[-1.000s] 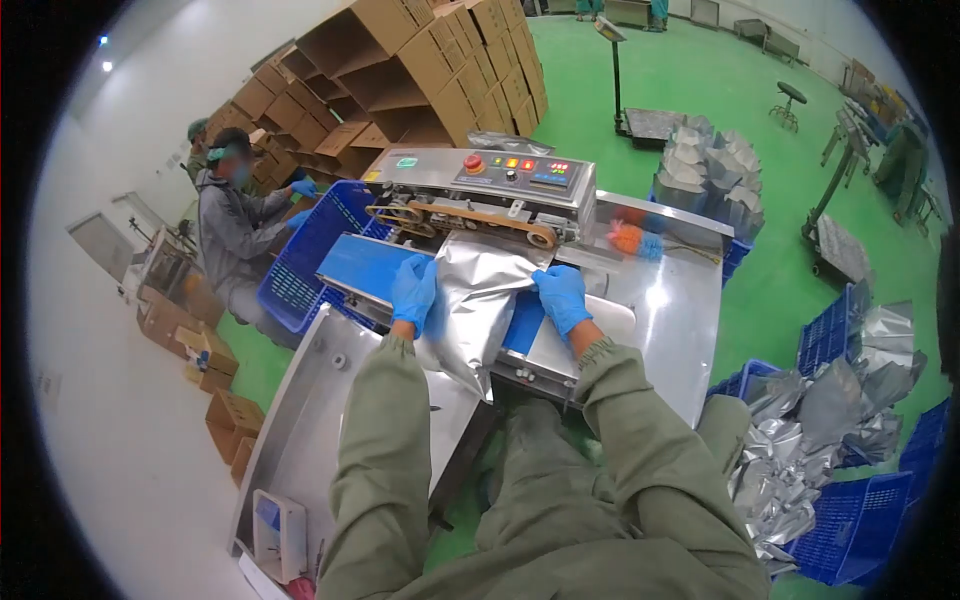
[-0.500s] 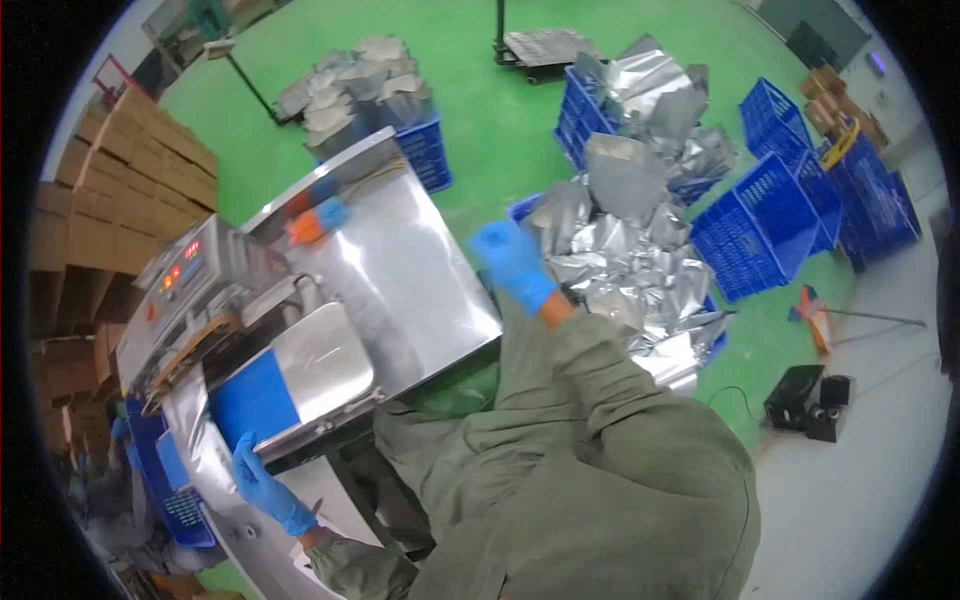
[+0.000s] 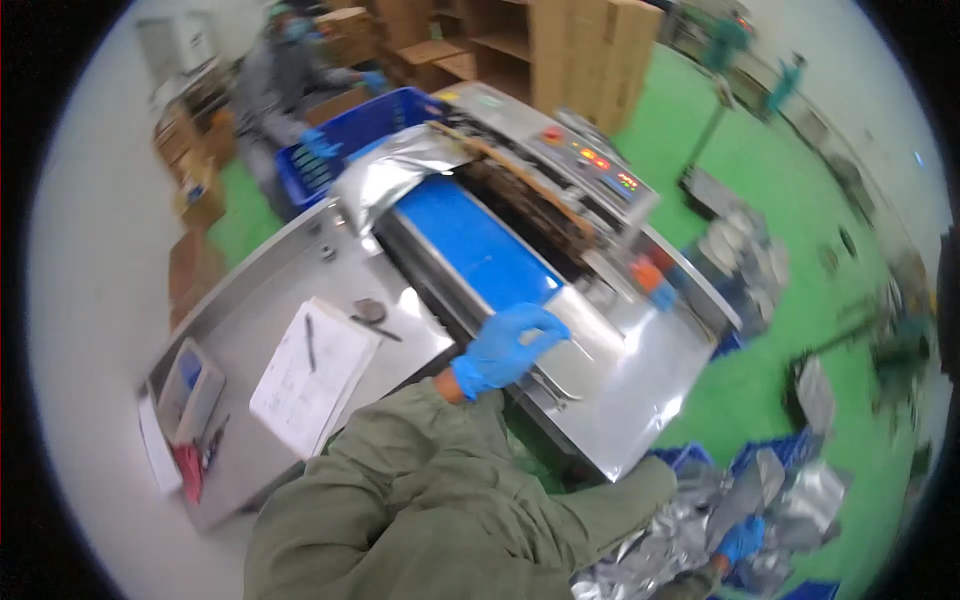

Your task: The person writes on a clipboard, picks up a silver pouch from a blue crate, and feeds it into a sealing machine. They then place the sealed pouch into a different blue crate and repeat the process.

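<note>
My left hand (image 3: 508,348), in a blue glove, hovers over the near edge of a machine with a blue belt (image 3: 485,250). Its fingers curve apart from the thumb, with nothing visible between them. Beside it lies the machine's bare metal plate (image 3: 590,350). My right hand (image 3: 740,540), also gloved in blue, is at the lower right among silver foil bags (image 3: 690,510). It touches the bags, but blur hides how its fingers are set. A sheet of silver foil (image 3: 400,172) lies across the far left end of the belt.
A control panel (image 3: 605,165) with lit digits tops the machine. Left on the steel table (image 3: 250,400) are a notebook (image 3: 315,375) and a plastic tray (image 3: 190,390). A co-worker (image 3: 285,85) stands behind a blue crate (image 3: 350,130); cardboard boxes (image 3: 570,60) rise behind.
The view has swung left, bringing the notebook and co-worker into sight. My left hand now hovers by the belt's near end and metal plate; my right hand has reached in among the foil bags.
</note>
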{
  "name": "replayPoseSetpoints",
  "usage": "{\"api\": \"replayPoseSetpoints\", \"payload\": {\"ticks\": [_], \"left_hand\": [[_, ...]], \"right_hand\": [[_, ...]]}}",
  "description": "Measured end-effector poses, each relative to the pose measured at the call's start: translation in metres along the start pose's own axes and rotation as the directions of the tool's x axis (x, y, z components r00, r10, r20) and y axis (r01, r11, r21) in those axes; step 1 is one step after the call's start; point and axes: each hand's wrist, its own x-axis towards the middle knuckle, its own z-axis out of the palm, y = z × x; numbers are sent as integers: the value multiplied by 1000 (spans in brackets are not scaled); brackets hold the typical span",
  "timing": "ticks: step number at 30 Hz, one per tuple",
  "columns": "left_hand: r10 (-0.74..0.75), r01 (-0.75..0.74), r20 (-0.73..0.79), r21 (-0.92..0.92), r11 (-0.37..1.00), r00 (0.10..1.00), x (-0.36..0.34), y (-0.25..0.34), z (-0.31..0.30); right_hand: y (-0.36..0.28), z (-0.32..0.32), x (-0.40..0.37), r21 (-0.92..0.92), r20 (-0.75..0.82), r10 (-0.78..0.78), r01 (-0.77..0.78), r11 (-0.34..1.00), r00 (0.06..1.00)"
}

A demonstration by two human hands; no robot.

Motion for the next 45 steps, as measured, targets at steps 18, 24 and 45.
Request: {"api": "replayPoseSetpoints", "payload": {"ticks": [18,24,45], "left_hand": [[286,-312,-212,-101,945,934,63,21,23],[-14,-55,-132,-512,857,991,46,-16,20],[45,791,-870,466,396,490,231,-264,-395]], "right_hand": [[-379,-250,136,968,167,-2,-163,189,986],[-429,-229,101,991,103,-120,-90,104,987],[-445,-233,108,853,59,-289,102,512,956]]}}
